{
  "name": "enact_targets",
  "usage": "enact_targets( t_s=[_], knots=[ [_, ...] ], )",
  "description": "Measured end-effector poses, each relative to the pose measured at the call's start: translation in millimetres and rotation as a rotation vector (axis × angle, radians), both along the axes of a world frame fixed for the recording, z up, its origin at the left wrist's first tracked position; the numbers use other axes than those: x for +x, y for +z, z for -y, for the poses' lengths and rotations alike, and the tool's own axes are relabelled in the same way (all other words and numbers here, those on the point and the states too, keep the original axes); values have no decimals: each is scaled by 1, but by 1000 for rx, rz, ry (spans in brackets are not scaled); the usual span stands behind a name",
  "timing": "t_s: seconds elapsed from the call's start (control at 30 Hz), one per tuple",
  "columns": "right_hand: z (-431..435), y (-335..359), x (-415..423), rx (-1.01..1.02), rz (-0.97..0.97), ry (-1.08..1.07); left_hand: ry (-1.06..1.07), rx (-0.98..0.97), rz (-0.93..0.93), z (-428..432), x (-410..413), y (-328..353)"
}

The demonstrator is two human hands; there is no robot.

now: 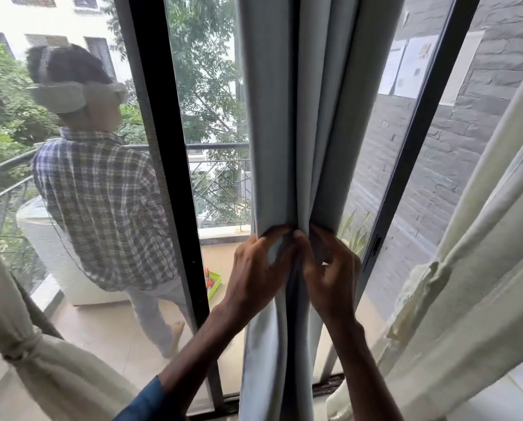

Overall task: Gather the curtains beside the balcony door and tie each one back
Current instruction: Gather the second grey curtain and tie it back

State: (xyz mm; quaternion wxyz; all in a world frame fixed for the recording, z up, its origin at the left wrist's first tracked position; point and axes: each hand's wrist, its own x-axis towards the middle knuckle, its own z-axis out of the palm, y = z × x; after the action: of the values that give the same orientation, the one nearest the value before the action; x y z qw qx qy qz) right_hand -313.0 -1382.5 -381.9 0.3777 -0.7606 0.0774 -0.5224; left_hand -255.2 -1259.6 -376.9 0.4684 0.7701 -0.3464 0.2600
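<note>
before the black-framed balcony door (163,123), the left hand (258,264) and right hand (331,279) pinch folds of the grey curtain (281,117) hanging centre, mid-gather; the next move likely calls for tying the bunch back.

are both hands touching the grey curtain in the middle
Touching. The head view shows the left hand and the right hand side by side, their fingers curled into folds of the grey curtain and pinching the fabric, with no gap visible.
</note>
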Motion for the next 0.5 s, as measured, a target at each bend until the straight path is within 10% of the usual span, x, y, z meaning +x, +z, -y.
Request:
enact_targets(
  t_s=[0.23,0.5],
  knots=[
    [10,-4,-2,171,-103,206,127,129,-6,5,1,-6],
    [-1,-6,3,-18,-34,-21,105,100,-51,-1,9,-8]
  ],
)
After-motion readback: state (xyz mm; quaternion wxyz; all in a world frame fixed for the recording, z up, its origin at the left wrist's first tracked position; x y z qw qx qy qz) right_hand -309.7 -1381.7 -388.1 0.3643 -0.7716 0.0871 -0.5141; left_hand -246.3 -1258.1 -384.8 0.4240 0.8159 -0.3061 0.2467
